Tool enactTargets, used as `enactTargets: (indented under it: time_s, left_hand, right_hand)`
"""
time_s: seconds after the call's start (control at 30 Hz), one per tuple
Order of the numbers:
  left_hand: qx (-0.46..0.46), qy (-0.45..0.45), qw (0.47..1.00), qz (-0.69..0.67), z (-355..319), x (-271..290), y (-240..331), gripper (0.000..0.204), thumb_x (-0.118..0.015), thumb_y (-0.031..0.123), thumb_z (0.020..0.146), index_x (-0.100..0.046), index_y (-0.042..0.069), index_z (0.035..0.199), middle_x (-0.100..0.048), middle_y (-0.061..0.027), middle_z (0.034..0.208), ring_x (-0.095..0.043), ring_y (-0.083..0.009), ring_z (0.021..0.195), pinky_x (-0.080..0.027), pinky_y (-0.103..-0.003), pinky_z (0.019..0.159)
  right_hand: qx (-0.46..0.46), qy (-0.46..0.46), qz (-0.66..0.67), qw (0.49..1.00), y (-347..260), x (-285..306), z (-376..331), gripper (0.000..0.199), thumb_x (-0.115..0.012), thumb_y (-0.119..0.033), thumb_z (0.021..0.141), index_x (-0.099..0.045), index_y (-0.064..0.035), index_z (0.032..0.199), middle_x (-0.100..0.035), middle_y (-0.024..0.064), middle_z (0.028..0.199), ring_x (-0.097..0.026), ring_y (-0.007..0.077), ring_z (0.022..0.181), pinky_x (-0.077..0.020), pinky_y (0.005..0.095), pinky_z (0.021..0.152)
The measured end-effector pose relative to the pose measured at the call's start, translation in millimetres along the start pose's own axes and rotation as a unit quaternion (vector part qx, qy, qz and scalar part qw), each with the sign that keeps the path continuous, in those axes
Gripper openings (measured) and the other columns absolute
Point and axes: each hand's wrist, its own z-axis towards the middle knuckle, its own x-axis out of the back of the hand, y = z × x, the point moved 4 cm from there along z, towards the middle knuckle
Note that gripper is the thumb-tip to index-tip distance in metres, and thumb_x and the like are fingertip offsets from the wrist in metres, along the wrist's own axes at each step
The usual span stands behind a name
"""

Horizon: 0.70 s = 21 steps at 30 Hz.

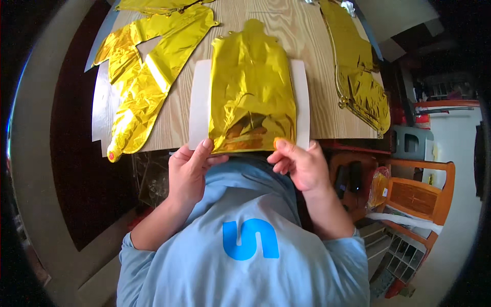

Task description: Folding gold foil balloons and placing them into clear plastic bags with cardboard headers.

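Covering white card [199,105]: gold foil balloon [252,92]

Indoor room, daylight, cluttered right side.
Light wood-grain counter [317,102] filled the upper middle. Left of it, a dark brown floor [76,169] edged by a pale grey border. To the right stood an orange wooden chair [419,197], a grey plastic stool [411,143] and a white wall [455,138]. A white slatted crate [401,256] sat low right. Lighting was bright and even.
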Motion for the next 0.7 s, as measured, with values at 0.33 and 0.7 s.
enactTargets:
  time_s: [0.33, 0.7]
  left_hand:
    - [-0.027, 0.025, 0.996, 0.077, 5.5, -6.2, -6.0, 0.017, -0.064, 0.016, 0.096, -0.065, 0.000, 0.090, -0.071, -0.0121, 0.090, -0.070, -0.0168, 0.074, -0.061, -0.032, 0.069]
    - [-0.166, 0.038, 0.736, 0.655, 7.5, -17.4, 62.2, 0.025, -0.071, 0.022, 0.090, -0.068, -0.002, 0.081, -0.068, -0.0100, 0.071, -0.062, -0.0162, 0.058, -0.046, -0.032, 0.049]
  right_hand:
    - [0.057, -0.003, -0.060, 0.997, -26.5, 26.7, 20.4, 0.018, -0.071, -0.021, 0.090, -0.065, -0.0055, 0.096, -0.067, 0.0008, 0.080, -0.063, 0.0096, 0.053, -0.0403, 0.0187, 0.045]
    - [0.156, 0.061, -0.221, 0.961, -42.2, 22.9, 24.8, 0.015, -0.066, -0.012, 0.092, -0.064, 0.0015, 0.086, -0.062, 0.0019, 0.072, -0.054, 0.0056, 0.051, -0.0451, 0.0231, 0.043]
